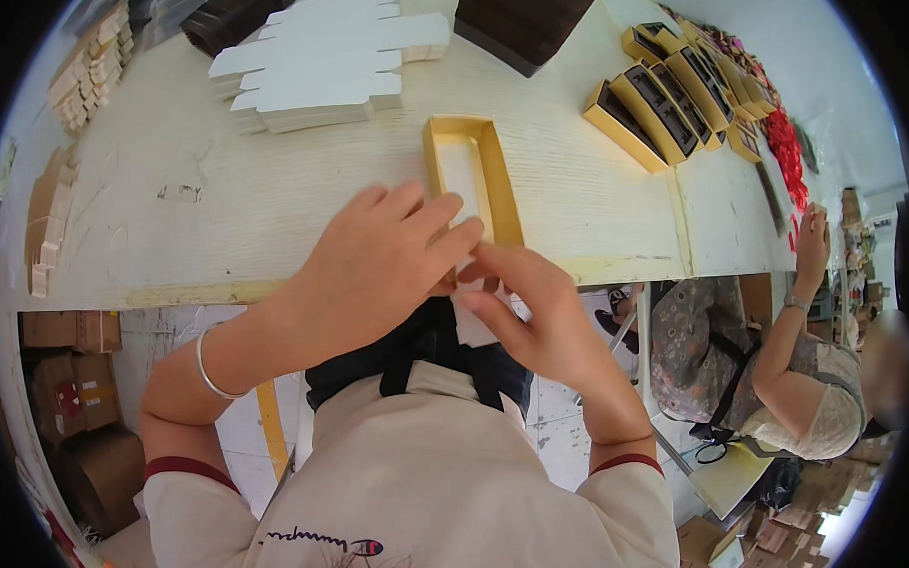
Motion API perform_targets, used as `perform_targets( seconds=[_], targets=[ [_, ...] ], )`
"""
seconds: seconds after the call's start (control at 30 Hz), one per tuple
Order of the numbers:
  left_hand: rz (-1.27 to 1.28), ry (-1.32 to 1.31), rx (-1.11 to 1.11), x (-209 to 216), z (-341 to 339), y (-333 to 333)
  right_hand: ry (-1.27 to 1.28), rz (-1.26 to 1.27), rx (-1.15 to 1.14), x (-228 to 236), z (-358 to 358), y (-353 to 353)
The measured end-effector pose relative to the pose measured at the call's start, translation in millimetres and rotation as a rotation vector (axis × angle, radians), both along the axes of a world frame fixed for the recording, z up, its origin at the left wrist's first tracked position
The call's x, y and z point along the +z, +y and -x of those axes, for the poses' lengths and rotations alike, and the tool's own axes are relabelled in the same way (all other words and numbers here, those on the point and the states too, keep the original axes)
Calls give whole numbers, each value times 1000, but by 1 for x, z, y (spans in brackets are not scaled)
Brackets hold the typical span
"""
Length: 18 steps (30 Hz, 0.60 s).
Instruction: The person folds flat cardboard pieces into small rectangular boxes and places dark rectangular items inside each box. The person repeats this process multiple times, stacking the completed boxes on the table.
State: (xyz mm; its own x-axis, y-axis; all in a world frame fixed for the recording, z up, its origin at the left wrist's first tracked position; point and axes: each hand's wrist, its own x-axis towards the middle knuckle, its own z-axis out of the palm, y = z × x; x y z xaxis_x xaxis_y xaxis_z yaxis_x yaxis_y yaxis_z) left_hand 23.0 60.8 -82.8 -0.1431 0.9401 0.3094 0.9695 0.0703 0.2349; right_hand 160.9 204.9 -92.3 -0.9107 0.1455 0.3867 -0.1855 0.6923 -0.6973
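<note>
A long, narrow gold cardboard tray (506, 197) with a pale bottom lies at the table's front edge, its far end standing squared up. Both my hands meet at its near end. My left hand (378, 249) reaches over from the left, its bent fingers closed on that end. From the right, my right hand (535, 306) pinches the same end between thumb and fingers. Below my fingers a white flap (472, 327) hangs past the table edge. My fingertips hide the exact fold they grip.
A stack of flat white die-cut box blanks (321, 53) lies at the far left, near a dark brown bag (528, 23). Several gold boxes with dark inserts (659, 107) are heaped at the right. Another person (717, 355) sits at the right, one arm raised to the table.
</note>
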Motion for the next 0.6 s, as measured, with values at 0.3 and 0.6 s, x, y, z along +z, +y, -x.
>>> perform_targets(
  seconds=[0.3, 0.6],
  targets=[
    [18, -275, -297, -19, 34, 2, -90, -400, 212, 2, -3, 52],
    [-51, -398, -53, -26, 10, 10, -21, -322, 183, -11, 25, 37]
  ],
)
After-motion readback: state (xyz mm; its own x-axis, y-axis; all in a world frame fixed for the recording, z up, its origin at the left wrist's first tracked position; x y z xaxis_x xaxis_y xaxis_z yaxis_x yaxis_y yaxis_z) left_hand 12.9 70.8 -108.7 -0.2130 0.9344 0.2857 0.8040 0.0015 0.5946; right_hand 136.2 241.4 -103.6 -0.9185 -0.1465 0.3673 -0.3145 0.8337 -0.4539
